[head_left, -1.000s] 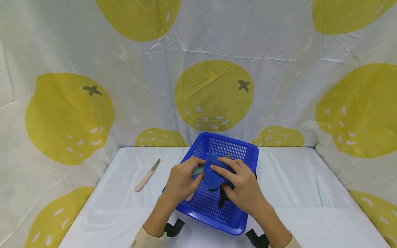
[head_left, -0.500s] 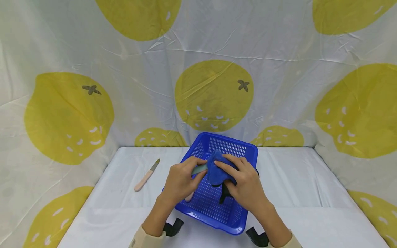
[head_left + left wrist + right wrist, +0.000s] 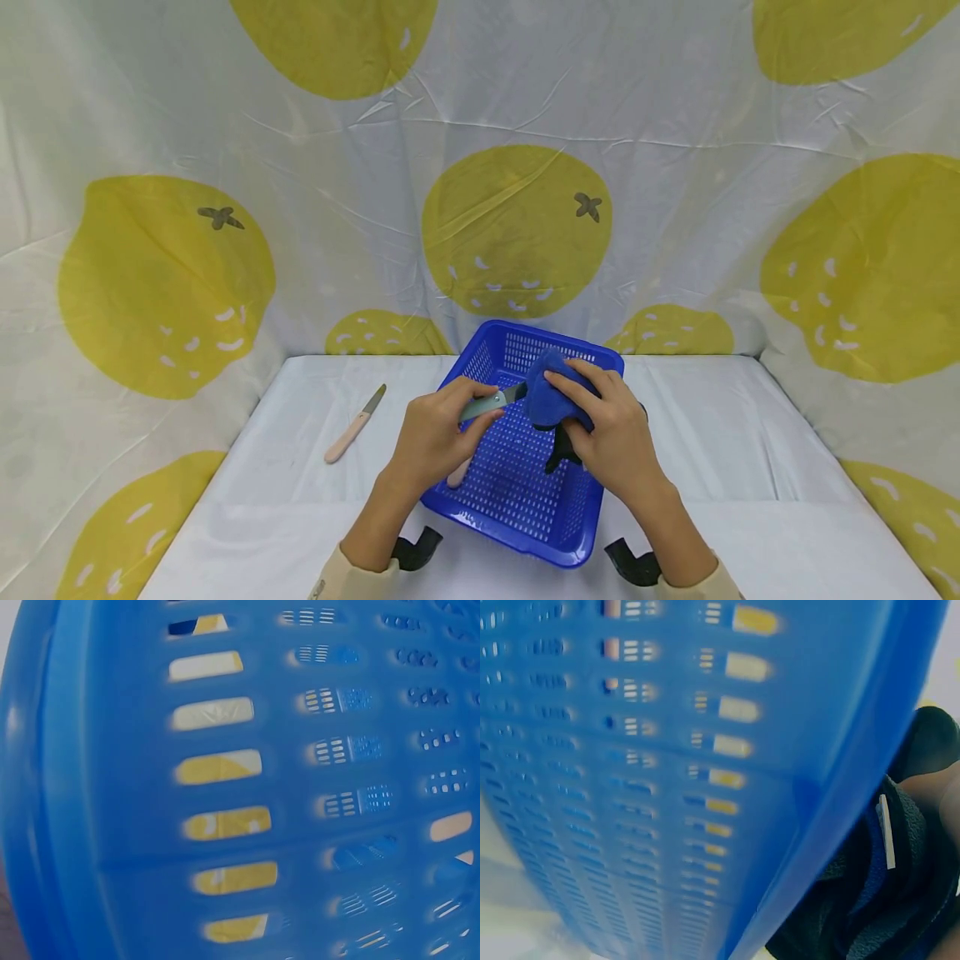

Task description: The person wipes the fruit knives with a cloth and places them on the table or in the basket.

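My left hand (image 3: 429,435) pinches the pale green handle of a small knife (image 3: 482,406) over the blue plastic basket (image 3: 517,546). Its dark blade points right, with the tip end hidden at a blue cloth (image 3: 550,390). My right hand (image 3: 617,429) grips that bunched cloth, whose dark edge hangs below the fingers. In the right wrist view, dark folds of the cloth (image 3: 911,847) with a white tag show past the basket wall (image 3: 795,712). Only the slotted basket wall (image 3: 135,787) fills the left wrist view.
A knife with a pale pink handle (image 3: 349,437) lies on the white-covered table (image 3: 255,533), left of the basket. Inside the basket, beside my left wrist, another pale pink handle (image 3: 459,474) shows. A lemon-print curtain (image 3: 517,229) hangs behind.
My right hand and the cloth have moved to the right, away from the left hand. More of the knife's handle and part of its blade now show.
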Tool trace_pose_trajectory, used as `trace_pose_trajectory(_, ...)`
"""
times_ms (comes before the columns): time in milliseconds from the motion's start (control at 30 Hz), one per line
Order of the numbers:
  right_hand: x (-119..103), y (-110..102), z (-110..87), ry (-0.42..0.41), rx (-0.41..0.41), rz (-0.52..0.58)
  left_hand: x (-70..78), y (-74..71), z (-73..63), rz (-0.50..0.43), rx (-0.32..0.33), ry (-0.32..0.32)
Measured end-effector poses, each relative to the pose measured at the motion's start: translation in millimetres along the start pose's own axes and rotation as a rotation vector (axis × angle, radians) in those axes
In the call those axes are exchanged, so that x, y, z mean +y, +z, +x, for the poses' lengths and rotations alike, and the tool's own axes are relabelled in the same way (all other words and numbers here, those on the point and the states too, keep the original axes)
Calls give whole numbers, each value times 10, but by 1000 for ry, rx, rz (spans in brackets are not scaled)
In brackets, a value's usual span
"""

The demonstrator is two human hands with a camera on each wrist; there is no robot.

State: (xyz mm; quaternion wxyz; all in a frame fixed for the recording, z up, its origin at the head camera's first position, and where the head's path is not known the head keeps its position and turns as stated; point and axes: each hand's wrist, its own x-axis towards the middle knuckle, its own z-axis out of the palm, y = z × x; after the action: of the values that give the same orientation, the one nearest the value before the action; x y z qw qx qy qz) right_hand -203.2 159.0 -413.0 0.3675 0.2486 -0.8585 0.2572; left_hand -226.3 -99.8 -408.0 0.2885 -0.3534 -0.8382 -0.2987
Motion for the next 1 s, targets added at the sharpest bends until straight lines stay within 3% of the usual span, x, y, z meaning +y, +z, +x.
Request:
trace_pose_trajectory(433,114,-70,-1,43,89,-16,-3,-4,-14,-46,8,-46)
trace_pose_trajectory(667,56,-96,-5,49,89,24,-8,11,-10,-41,23,-58)
trace_pose_trajectory(1000,-187,20,11,-87,22,83,-26,86,-18,-26,31,-14)
